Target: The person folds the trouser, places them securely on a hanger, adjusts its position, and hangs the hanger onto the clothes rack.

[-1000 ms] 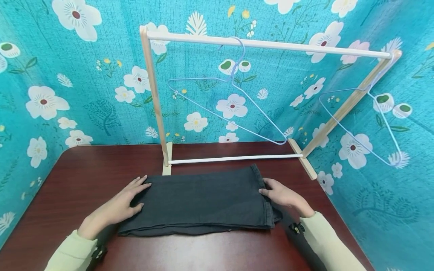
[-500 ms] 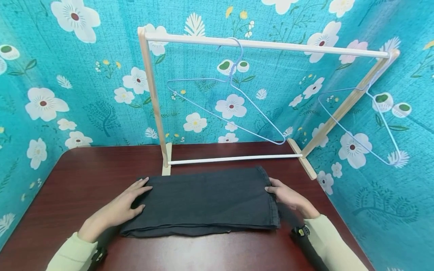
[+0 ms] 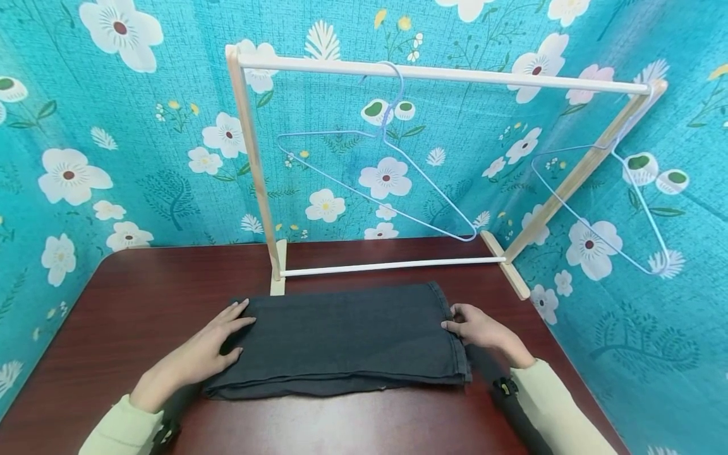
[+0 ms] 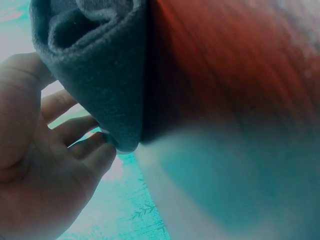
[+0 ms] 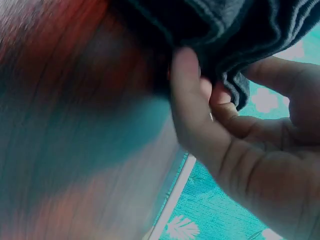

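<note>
Works at a dark folded cloth (image 3: 347,338), laid lengthwise on the worktop (image 3: 335,430) just in front of the rack (image 3: 443,74), reaching past the rack's left foot at one end and stopping short of its right foot at the other. Rests the left hand (image 3: 196,354) on the end nearer the rack's left foot, with straight, spread fingers, apparently pressing lightly rather than gripping; in the left wrist view, has a rounded fold lying between thumb and fingers. Pinches the hemmed edge nearer the rack's right foot between thumb and fingers of the right hand (image 3: 486,332); in the right wrist view, shows several loose, wavy layers at that edge.

Judging from this, seems well along: already folded into a long, layered rectangle, fairly flat on top. Appears to lack only a final evening-up at the hemmed end and along the side facing away from the rack, showing a lower layer there. Cannot tell of any further fold to come. Has nothing draped on the hanger (image 3: 387,123) hooked left of the middle of the rack's top bar, nor on the second hanger (image 3: 637,188) at the rack's right end. Shows a floral curtain (image 3: 170,189) behind the rack.
</note>
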`<state>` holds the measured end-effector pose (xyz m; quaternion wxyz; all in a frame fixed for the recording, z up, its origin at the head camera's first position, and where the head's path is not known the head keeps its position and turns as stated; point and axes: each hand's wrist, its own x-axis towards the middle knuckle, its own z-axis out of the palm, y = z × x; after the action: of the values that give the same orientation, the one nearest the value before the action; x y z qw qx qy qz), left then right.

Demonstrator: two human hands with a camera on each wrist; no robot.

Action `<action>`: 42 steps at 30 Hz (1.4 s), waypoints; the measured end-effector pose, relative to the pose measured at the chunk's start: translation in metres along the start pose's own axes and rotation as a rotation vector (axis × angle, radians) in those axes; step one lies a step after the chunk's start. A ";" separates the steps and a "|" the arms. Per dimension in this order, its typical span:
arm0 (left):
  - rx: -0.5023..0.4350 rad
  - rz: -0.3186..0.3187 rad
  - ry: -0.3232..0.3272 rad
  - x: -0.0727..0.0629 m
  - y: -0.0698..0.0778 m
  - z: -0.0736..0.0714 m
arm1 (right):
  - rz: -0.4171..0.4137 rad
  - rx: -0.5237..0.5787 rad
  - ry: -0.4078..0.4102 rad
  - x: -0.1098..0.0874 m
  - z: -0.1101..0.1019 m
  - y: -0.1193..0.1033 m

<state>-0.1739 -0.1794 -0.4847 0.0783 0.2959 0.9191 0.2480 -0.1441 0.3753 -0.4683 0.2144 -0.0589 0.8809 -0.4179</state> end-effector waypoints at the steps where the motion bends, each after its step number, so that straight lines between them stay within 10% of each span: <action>1: -0.001 0.000 -0.001 -0.001 0.000 0.000 | 0.004 -0.004 0.000 0.000 0.000 0.000; 18: -0.037 -0.017 -0.023 -0.006 0.005 0.003 | 0.081 0.142 -0.023 0.001 -0.002 0.019; 27: -0.066 -0.013 -0.055 -0.009 0.008 0.001 | 0.079 -0.008 0.017 -0.012 -0.004 0.007; 42: -0.063 -0.049 -0.053 -0.012 0.006 0.006 | -0.016 0.018 -0.197 -0.030 -0.007 0.003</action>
<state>-0.1588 -0.1795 -0.4870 0.1179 0.2771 0.9155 0.2668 -0.1201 0.3910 -0.4568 0.2970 -0.1047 0.8512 -0.4198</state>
